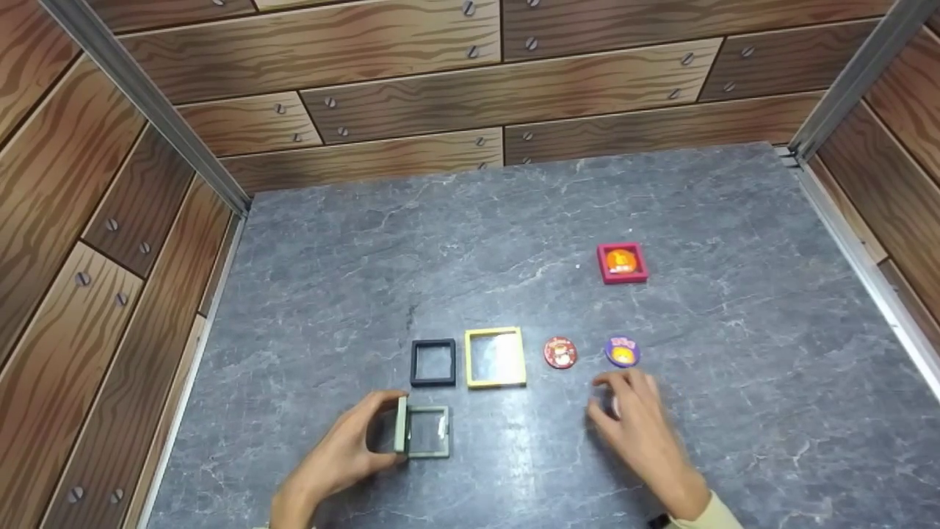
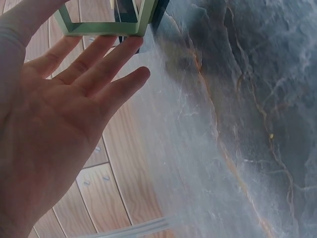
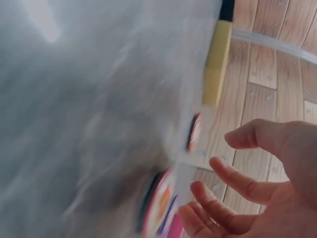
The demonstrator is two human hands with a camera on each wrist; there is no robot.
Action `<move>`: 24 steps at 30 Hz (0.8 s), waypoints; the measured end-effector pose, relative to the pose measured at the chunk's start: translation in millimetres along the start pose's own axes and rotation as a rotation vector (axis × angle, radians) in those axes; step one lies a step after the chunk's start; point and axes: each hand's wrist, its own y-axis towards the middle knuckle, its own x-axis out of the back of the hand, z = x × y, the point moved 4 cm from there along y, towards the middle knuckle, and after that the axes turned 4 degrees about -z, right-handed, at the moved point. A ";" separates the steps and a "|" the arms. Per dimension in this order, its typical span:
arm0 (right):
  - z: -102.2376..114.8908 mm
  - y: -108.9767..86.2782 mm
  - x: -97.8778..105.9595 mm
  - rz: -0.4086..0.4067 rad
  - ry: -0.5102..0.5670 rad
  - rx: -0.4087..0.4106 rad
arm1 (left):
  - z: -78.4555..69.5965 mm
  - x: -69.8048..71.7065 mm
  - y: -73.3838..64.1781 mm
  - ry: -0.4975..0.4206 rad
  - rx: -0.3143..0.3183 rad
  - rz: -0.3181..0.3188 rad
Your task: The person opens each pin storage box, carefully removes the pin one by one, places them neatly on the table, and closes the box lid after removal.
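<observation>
My left hand (image 1: 341, 450) grips the raised half of a hinged, pale green square display frame (image 1: 401, 425) between thumb and fingers. The frame's other half, with a clear pane, lies on the table. In the left wrist view the fingers support the green rim (image 2: 101, 29). My right hand (image 1: 646, 430) hovers over a round badge (image 3: 159, 201), fingers bent and apart, without touching it; in the head view the hand mostly covers this badge. Just beyond are a purple badge (image 1: 623, 352) and a red badge (image 1: 560, 353).
A black square frame (image 1: 433, 383) and a larger yellow frame (image 1: 496, 383) lie beyond the green one. Farther back on the right, a red frame (image 1: 623, 278) holds an orange badge (image 1: 621, 261). Wood-patterned panels (image 1: 411, 59) wall in the grey marbled table (image 1: 367, 272).
</observation>
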 end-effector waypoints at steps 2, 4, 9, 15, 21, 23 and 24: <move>10.0 1.4 -5.4 0.024 0.009 0.018 | 0.4 -0.8 -0.7 0.015 0.001 -0.009; 20.6 2.2 -11.8 0.062 0.014 0.026 | 0.9 -1.7 -1.4 0.021 0.001 -0.011; 47.3 1.0 -30.4 0.153 0.066 0.055 | 1.2 -1.1 -2.1 0.034 -0.011 -0.018; 72.2 1.3 -51.3 0.289 0.148 0.064 | 1.3 -0.4 -1.5 0.039 -0.008 -0.016; 88.1 4.4 -62.9 0.357 0.163 0.109 | 2.0 -1.4 -1.5 0.035 -0.006 -0.013; 92.6 5.3 -66.0 0.371 0.163 0.128 | 1.9 -1.3 -1.2 0.036 -0.011 -0.013; 94.9 5.8 -67.4 0.375 0.165 0.137 | 1.9 -1.2 -1.0 0.035 -0.011 -0.012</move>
